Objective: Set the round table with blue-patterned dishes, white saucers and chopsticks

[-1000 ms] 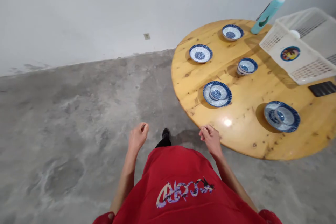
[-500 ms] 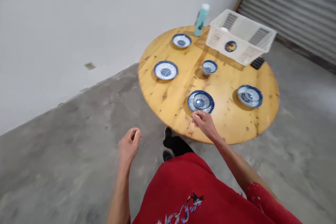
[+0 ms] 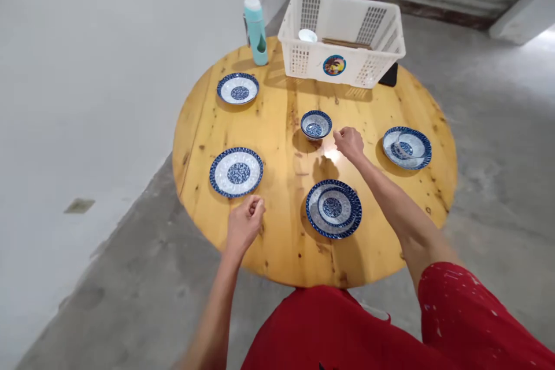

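Observation:
My right hand (image 3: 349, 142) is over the round table, its fingers curled together just right of a small blue-and-white bowl (image 3: 316, 125); a narrow gap seems to separate them, and nothing shows in the hand. My left hand (image 3: 246, 221) is loosely closed with nothing visible in it, at the near side of a blue-rimmed plate (image 3: 236, 172). Nearer me, a small dish (image 3: 333, 207) rests on a larger plate (image 3: 313, 221). To the right stands another plate (image 3: 421, 156) with a clear or pale piece in it that I cannot make out.
A white plastic basket (image 3: 299, 72) at the back holds a white bowl (image 3: 307, 35) and chopsticks (image 3: 346, 44). Beside it are a turquoise bottle (image 3: 256, 34) and a black phone (image 3: 389, 76). Another blue-rimmed plate (image 3: 238, 89) lies far left on the wooden table (image 3: 277, 231).
My view has swung right and I am closer to the table. My right hand has moved forward from the stacked plate to beside the bowl. My left hand has come over the table edge.

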`<state>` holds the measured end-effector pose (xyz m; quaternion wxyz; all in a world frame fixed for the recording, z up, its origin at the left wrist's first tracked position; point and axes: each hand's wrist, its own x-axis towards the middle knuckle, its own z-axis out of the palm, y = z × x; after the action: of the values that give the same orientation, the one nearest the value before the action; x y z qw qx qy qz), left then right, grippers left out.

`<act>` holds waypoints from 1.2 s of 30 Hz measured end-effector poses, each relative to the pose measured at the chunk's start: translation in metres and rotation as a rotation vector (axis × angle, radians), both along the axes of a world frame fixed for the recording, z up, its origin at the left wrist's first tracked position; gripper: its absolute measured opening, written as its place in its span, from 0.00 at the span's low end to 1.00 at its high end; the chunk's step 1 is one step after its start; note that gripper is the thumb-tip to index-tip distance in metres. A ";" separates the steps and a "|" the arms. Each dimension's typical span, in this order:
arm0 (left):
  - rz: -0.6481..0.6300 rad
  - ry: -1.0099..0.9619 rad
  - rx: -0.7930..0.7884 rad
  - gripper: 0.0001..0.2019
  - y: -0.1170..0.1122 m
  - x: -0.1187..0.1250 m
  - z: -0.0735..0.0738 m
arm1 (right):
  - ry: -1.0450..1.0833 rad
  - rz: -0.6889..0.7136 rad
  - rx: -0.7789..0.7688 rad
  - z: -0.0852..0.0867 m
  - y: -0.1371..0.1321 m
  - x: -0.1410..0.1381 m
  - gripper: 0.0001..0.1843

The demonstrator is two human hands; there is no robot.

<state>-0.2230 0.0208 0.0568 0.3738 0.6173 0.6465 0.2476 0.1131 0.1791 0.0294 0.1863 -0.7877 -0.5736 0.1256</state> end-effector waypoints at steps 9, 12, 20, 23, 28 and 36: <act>-0.172 0.104 0.023 0.13 0.174 0.076 -0.024 | -0.166 -0.078 -0.162 -0.016 0.059 0.005 0.16; -0.204 0.156 0.035 0.12 0.219 0.107 -0.025 | -0.190 -0.046 -0.170 -0.021 0.065 0.006 0.16; -0.297 0.334 0.043 0.10 0.273 0.158 -0.044 | -0.114 -0.090 -0.137 -0.035 0.069 0.012 0.15; -0.276 0.336 0.037 0.07 0.277 0.163 -0.046 | -0.105 -0.133 -0.149 -0.030 0.068 0.008 0.13; -0.360 0.260 0.076 0.14 0.281 0.143 -0.029 | -0.151 -0.148 -0.053 0.004 0.051 -0.014 0.16; -0.561 0.007 -0.098 0.11 0.255 0.006 0.018 | -0.017 -0.042 0.141 0.030 -0.009 -0.119 0.19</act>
<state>-0.2168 0.2755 0.0745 0.4549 0.7540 0.4630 0.1010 -0.0056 0.1705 0.0594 0.2392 -0.7856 -0.5658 0.0739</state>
